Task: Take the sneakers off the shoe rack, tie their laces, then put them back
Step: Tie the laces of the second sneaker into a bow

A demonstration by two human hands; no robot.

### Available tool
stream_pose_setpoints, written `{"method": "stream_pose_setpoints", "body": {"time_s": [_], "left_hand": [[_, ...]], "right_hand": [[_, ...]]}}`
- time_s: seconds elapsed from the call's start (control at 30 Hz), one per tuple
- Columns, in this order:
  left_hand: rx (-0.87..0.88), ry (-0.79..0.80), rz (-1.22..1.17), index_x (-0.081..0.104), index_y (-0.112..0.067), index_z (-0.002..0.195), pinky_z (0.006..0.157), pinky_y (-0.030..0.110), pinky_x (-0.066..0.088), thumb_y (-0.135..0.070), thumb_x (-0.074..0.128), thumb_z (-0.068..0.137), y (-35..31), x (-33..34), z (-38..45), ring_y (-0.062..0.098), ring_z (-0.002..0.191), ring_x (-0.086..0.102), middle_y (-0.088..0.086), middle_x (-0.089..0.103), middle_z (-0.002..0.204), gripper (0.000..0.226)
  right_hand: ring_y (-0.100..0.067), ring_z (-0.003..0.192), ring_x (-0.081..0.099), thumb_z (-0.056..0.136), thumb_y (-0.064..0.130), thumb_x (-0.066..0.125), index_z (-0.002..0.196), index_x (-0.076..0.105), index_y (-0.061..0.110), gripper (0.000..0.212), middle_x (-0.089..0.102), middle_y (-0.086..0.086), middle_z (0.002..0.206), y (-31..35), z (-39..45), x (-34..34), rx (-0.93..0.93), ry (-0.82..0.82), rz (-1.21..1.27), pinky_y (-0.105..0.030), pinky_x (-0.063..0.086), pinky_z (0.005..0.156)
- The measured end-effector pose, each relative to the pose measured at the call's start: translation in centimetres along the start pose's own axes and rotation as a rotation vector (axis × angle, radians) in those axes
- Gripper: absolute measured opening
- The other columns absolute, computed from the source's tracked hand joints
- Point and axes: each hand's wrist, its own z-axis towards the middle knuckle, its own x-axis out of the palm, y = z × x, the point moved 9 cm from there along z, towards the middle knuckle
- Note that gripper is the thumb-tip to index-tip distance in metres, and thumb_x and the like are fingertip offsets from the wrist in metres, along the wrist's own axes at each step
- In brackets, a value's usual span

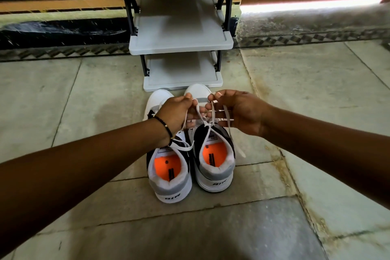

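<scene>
Matt plastic rack [181,43], worn stone floor [316,95]

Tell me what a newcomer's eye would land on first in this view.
First, the two hands at centre: the left hand and right hand pinch the white laces above the right-side sneaker. Next, the bright orange insoles of both sneakers, side by side on the stone floor. Behind them stands the grey shoe rack, shelves bare.

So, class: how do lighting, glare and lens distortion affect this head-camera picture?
Head view: dim overall; a blown-out strip of light glares under the door at upper right; wide-angle bending curves the floor border; the shoe rack looks soft; sneakers stay readable.
</scene>
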Motion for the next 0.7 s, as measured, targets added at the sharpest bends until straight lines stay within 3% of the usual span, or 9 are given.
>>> {"method": "stream_pose_setpoints", "body": {"time_s": [0.1, 0.33, 0.43, 0.53, 0.7], "left_hand": [[0.04, 0.05, -0.006, 0.051, -0.022, 0.077, 0.063, 0.023, 0.043, -0.022, 0.032, 0.098, -0.3, 1.0, -0.5, 0.007, 0.064, 0.061, -0.005, 0.059, 0.072, 0.028], [0.149, 0.149, 0.105, 0.054, -0.027, 0.088, 0.059, 0.022, 0.042, 0.002, 0.035, 0.092, -0.7, 2.4, -0.7, -0.003, 0.055, 0.058, -0.005, 0.058, 0.074, 0.035], [0.201, 0.15, 0.133, 0.054, -0.027, 0.091, 0.054, 0.015, 0.046, 0.004, 0.038, 0.091, -1.0, 2.3, -0.7, -0.003, 0.054, 0.059, -0.004, 0.061, 0.077, 0.035], [0.276, 0.142, 0.17, 0.052, -0.027, 0.089, 0.054, 0.014, 0.047, 0.004, 0.044, 0.089, -1.3, 2.0, -0.7, -0.003, 0.055, 0.06, -0.002, 0.064, 0.075, 0.032], [0.267, 0.147, 0.066, 0.046, -0.014, 0.084, 0.053, 0.014, 0.052, 0.006, 0.053, 0.085, -1.2, 1.3, -0.2, 0.004, 0.053, 0.065, -0.005, 0.071, 0.057, 0.021]], "right_hand": [[-0.015, 0.067, 0.058, 0.094, 0.016, 0.045, 0.082, 0.064, 0.021, 0.023, 0.063, -0.001, 0.075, -0.5, -0.1, -0.1, 0.006, -0.032, -0.018, -0.029, 0.045, 0.062], [-0.012, 0.056, 0.053, 0.091, 0.0, 0.039, 0.09, 0.063, 0.018, 0.031, 0.06, -0.002, 0.07, -1.0, 0.3, 0.3, 0.008, -0.024, -0.011, -0.023, 0.034, 0.048], [-0.012, 0.056, 0.057, 0.09, -0.004, 0.039, 0.102, 0.064, 0.014, 0.033, 0.062, -0.003, 0.071, -1.0, 0.4, 0.3, 0.011, -0.033, 0.0, -0.021, 0.038, 0.045], [-0.017, 0.06, 0.059, 0.088, -0.005, 0.046, 0.1, 0.065, 0.013, 0.028, 0.063, -0.008, 0.072, -0.8, 0.5, 0.0, -0.006, -0.068, -0.011, -0.022, 0.041, 0.046], [-0.02, 0.053, 0.061, 0.084, -0.008, 0.055, 0.103, 0.055, 0.0, 0.021, 0.062, -0.015, 0.07, -0.4, 0.5, -0.9, -0.058, -0.163, 0.039, -0.022, 0.049, 0.044]]}}
